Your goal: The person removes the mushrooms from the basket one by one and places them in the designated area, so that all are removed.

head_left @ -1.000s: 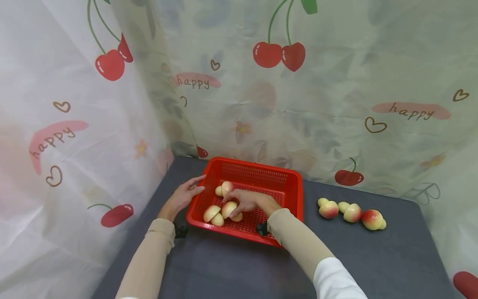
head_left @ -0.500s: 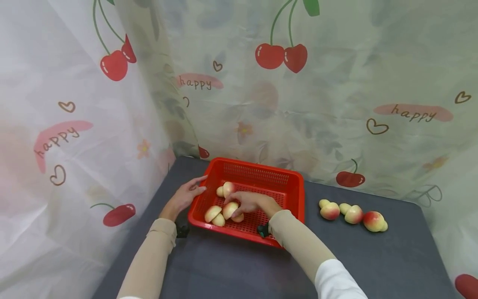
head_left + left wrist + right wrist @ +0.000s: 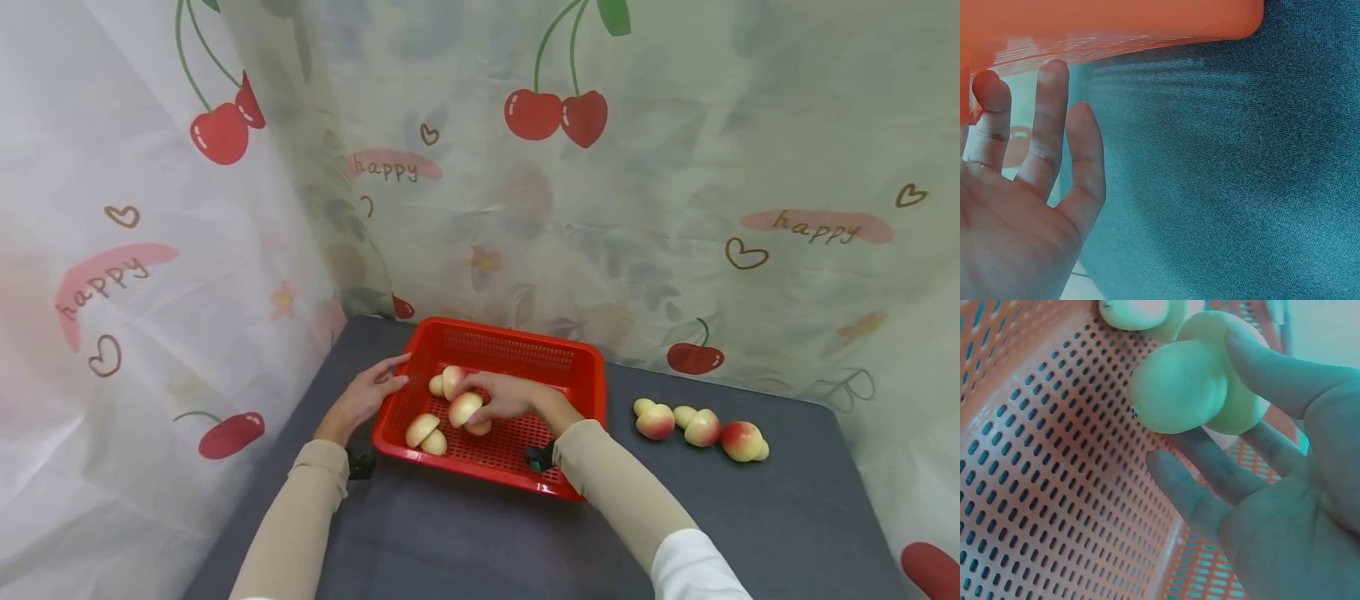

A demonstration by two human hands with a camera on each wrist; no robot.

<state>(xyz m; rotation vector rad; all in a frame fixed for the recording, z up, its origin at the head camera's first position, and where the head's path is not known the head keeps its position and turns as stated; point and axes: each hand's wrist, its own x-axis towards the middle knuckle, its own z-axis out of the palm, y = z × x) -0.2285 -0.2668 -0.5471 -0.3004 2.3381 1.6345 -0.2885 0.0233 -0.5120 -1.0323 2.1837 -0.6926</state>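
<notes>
My right hand (image 3: pixel 510 395) pinches a cream, mushroom-shaped piece (image 3: pixel 466 410) with a reddish blush between thumb and fingers, inside a red plastic basket (image 3: pixel 510 477). In the right wrist view its rounded stem (image 3: pixel 1175 387) has a small dark dot at the end. Two similar pieces lie in the basket: one (image 3: pixel 424 434) at the front left, another (image 3: pixel 447 382) further back. My left hand (image 3: pixel 362 400) rests at the basket's left rim with its fingers extended; the left wrist view shows its fingers (image 3: pixel 1050 119) against or close under the orange-looking basket wall.
Three more pieces lie in a row on the dark table (image 3: pixel 450 533), right of the basket: a left one (image 3: pixel 655 420), a middle one (image 3: pixel 701 427) and a redder right one (image 3: pixel 742 441). A cherry-printed curtain (image 3: pixel 637 183) hangs behind and at the left.
My right hand has shifted slightly to the right and up, with the piece it pinches moving along and away from the front-left piece. My left hand stays at the rim.
</notes>
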